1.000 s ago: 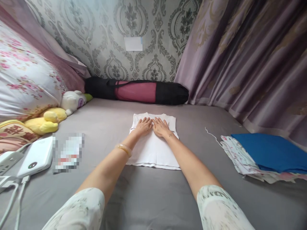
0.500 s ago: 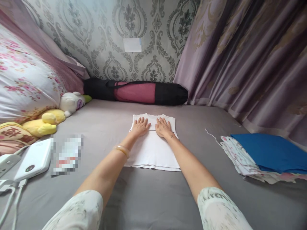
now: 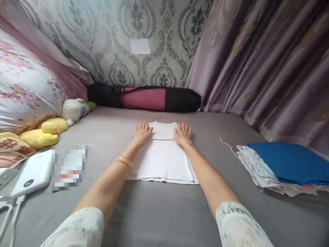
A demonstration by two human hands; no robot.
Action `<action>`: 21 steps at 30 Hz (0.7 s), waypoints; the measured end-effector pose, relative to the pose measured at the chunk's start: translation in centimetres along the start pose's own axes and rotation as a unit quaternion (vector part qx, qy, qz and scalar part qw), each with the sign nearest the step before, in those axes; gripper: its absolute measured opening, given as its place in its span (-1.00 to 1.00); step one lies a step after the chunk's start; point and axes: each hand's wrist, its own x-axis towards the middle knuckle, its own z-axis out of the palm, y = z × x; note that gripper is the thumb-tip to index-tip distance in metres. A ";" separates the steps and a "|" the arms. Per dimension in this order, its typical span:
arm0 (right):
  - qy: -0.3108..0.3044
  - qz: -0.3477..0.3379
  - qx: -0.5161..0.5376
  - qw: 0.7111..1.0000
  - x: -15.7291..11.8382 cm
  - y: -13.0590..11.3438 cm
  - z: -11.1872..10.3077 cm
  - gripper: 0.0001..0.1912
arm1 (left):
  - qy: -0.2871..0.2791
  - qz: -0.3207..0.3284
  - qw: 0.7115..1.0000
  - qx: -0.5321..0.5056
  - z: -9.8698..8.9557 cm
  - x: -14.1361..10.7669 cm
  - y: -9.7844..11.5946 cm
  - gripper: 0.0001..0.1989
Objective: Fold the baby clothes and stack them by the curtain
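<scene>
A white shirt (image 3: 164,161) lies flat in front of me on the grey bed sheet (image 3: 159,209), its neckline pointing away from me and its hem toward me. Across its upper part runs a folded edge. My left hand (image 3: 143,133) rests palm down on the shirt's upper left edge, fingers stretched out. On the upper right edge lies my right hand (image 3: 183,133), also flat with its fingers apart. Both hands cover the shirt's upper side edges.
To the right sits a stack of folded clothes with a blue cloth (image 3: 290,163) on top. At left are a white power bank (image 3: 33,171) with cables, a blurred packet (image 3: 70,168) and plush toys (image 3: 74,110). A black-and-maroon long bag (image 3: 144,98) lies along the wall.
My hands have slid apart, from the middle of the shirt's upper part out to its left and right edges. The fingers stay flat.
</scene>
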 end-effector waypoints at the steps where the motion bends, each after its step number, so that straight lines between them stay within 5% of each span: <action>1: 0.007 0.008 -0.004 1.000 0.1 0.3 0.0 -0.33 | 0.000 0.000 1.000 -0.003 0.1 -0.1 -0.3 -0.38; 7: -0.010 0.016 0.022 1.000 0.2 1.3 0.2 -0.34 | -0.011 0.006 0.999 -0.032 0.9 0.1 -1.0 -0.38; 13: 0.024 0.019 0.171 0.985 0.3 3.4 -0.8 -0.47 | -0.017 -0.033 0.995 -0.098 -0.1 -0.3 -2.2 -0.31; 17: 0.043 0.073 0.203 0.976 -2.3 6.0 -1.7 -0.51 | 0.032 -0.066 0.991 -0.112 -0.8 -2.8 -4.6 -0.37; 21: -0.014 0.068 0.144 0.987 -6.1 6.8 -2.7 -0.67 | 0.032 -0.092 0.991 -0.087 -1.3 -5.9 -6.0 -0.58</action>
